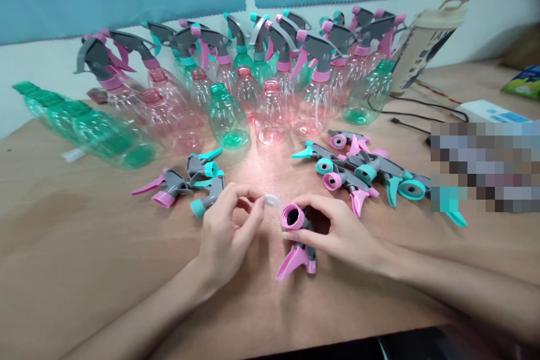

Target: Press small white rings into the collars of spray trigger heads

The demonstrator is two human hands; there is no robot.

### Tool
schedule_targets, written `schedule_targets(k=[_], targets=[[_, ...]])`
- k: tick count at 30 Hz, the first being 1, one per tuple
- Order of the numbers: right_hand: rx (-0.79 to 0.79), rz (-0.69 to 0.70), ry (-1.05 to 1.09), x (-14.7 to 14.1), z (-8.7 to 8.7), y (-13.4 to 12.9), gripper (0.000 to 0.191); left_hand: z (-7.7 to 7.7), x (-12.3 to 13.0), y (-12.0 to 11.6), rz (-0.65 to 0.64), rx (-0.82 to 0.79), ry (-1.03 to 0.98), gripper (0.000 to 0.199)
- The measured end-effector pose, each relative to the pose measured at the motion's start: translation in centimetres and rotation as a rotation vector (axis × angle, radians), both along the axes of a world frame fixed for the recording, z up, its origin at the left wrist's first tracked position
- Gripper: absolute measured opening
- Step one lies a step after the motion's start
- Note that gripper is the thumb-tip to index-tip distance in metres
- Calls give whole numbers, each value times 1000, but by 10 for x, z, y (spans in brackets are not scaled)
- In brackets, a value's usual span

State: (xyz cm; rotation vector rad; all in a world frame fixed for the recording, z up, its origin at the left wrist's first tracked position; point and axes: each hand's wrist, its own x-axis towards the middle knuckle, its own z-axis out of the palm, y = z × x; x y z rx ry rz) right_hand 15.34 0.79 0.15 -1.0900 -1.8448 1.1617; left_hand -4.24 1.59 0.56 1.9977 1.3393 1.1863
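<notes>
Between the thumb and forefinger of my left hand (232, 230) is a small white round disc (272, 201), like a gasket. My right hand (337, 228) grips a grey and pink trigger spray head (311, 236), its pink threaded collar (292, 216) turned up so the dark opening shows. The disc is just left of the collar, apart from it. Left of my left hand lie several loose spray heads, one with a pink collar (163, 198) and some with teal ones (197, 207). Beyond my right hand is a pile of pink and teal spray heads (350, 174).
Spray bottles stand across the back, some topped with spray heads, others uncapped, such as a green bottle (230, 121) and a pink bottle (272, 115). Green bottles (105, 135) are grouped at left. A tall cream tumbler (426, 48), black cables (409, 124) and a white box (491, 111) are at right.
</notes>
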Motion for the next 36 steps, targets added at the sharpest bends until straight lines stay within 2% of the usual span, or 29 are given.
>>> schedule_targets(k=[4,9,11,16,23,29,31,36], targets=[[-12,-14,14,0,0,0,20,6,3,3,33,-292,-261,24],[-30,-10,33,-1,0,1,20,12,4,8,-37,-633,-356,19],[-41,-9,33,-1,1,1,21,11,5,9,-56,-704,-428,17],[-39,3,43,0,0,1,22,10,8,11,-81,-745,-503,11],[-39,-11,32,-1,0,2,19,11,8,2,-51,-727,-402,10],[-34,-13,19,-1,-1,2,20,0,8,8,-125,-914,-578,18],[-36,-2,35,-1,-1,2,20,2,8,10,-115,-888,-534,24],[-27,-14,33,-1,-1,1,20,12,7,10,-53,-676,-484,25]])
